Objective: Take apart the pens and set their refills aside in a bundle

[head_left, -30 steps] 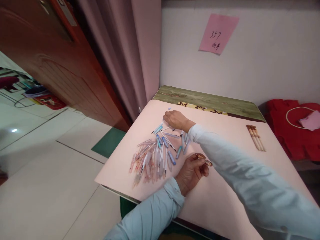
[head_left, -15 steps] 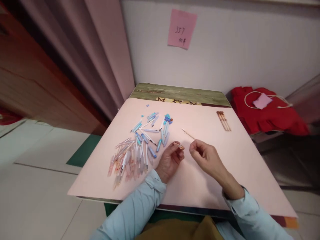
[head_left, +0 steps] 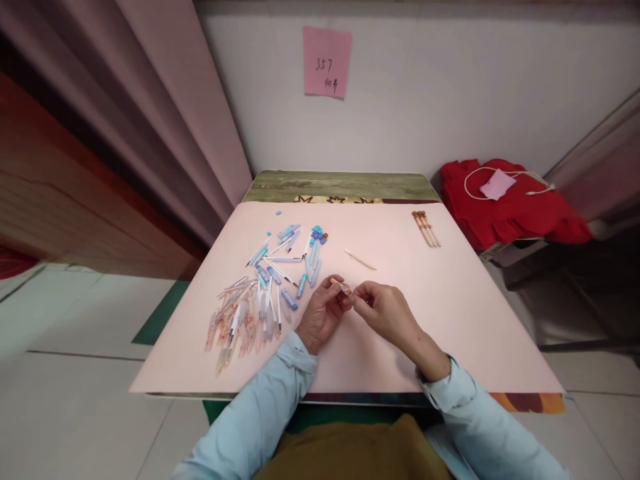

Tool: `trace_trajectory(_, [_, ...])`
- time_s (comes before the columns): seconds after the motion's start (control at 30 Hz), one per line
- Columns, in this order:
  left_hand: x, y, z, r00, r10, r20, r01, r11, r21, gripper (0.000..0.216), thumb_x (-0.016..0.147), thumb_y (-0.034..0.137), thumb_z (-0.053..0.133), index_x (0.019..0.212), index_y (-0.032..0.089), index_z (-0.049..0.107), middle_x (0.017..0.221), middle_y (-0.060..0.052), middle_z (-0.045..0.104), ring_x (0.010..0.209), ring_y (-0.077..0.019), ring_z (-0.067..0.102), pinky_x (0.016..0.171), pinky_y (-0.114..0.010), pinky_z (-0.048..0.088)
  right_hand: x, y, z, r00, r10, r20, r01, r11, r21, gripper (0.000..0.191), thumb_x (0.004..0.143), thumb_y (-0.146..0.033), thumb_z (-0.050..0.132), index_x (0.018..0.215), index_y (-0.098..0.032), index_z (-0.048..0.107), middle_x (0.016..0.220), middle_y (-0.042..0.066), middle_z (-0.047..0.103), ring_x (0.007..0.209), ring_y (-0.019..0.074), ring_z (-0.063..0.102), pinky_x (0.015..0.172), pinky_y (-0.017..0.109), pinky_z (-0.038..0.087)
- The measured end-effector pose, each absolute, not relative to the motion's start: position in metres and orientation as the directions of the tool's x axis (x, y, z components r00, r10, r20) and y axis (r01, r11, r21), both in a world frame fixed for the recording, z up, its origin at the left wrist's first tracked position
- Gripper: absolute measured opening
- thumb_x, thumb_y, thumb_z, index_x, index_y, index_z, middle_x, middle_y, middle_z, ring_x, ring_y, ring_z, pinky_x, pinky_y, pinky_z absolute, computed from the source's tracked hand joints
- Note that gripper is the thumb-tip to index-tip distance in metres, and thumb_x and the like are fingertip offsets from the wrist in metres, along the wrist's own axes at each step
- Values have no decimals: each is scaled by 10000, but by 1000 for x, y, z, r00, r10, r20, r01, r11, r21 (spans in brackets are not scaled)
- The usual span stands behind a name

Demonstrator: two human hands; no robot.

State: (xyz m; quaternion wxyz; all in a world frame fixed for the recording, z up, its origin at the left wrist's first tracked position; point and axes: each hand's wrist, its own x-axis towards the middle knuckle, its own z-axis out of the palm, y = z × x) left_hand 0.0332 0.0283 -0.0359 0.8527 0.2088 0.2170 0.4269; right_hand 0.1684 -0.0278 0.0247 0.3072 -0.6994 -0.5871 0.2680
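Observation:
My left hand [head_left: 320, 317] is closed around a short brown-and-clear pen barrel [head_left: 342, 287], its end poking out past the fingers. Right beside that end, my right hand [head_left: 383, 312] has thumb and forefinger pinched together; whatever lies between them is too small to make out. A slim pale pen part [head_left: 360, 259] lies on the table just beyond both hands. To the left spreads a pile of clear pinkish pen barrels [head_left: 240, 323], mixed with white refills [head_left: 279, 307]. Blue pen barrels [head_left: 289, 299] lie above and among them.
Small blue caps [head_left: 318, 233] are heaped behind the barrels. Three brown-topped pens [head_left: 427, 230] lie together at the back right of the pink-covered table [head_left: 465, 327]. A red cloth [head_left: 515, 210] with a white cord sits beyond the right edge. A pink note [head_left: 327, 63] hangs on the wall.
My right hand has come left to meet the pen barrel in my left hand. The slim pale part on the table now shows whole. The camera view has shifted slightly.

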Motion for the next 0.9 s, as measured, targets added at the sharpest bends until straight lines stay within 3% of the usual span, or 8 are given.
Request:
trace_trajectory(0.37, [36,26,-36,571,795,-203,-554,556,620,192,783,193,733,926,146,614,774,-16,631,657,-96,575,622,-207,445,182,-24,23,115,986,-121,576,-165,-801,282,847,-394,586,629,-218,626,557,-15,630,516,142,600,496,223,387])
trace_trajectory(0.63, [33,34,-41,551,787,-278,-643,612,461,200,770,177,743,933,129,638,737,3,589,613,-69,539,586,-184,452,177,-13,11,237,968,85,631,-87,-771,305,883,-475,582,716,-222,615,589,-19,626,525,131,555,516,227,376])
trace_trajectory(0.7, [32,37,-41,550,783,-290,-675,621,398,197,782,184,735,943,133,634,753,2,578,614,-66,523,566,-183,444,184,-1,3,263,950,170,700,-67,-711,265,911,-442,551,812,-217,648,644,-8,642,573,137,573,555,232,388])
trace_trajectory(0.77, [31,39,-41,552,786,-279,-705,618,347,170,793,175,725,928,135,629,765,1,571,608,-63,506,553,-184,439,192,16,-6,247,941,230,815,-73,-575,195,918,-363,546,938,-216,673,797,20,684,690,156,613,613,240,396])
trace_trajectory(0.9, [29,40,-40,545,794,-270,-748,606,271,134,792,132,715,893,135,626,786,-1,582,605,-57,495,544,-173,437,204,49,-23,134,975,177,953,-78,-293,225,967,-311,484,1019,-243,691,1036,50,672,786,166,628,618,251,372])
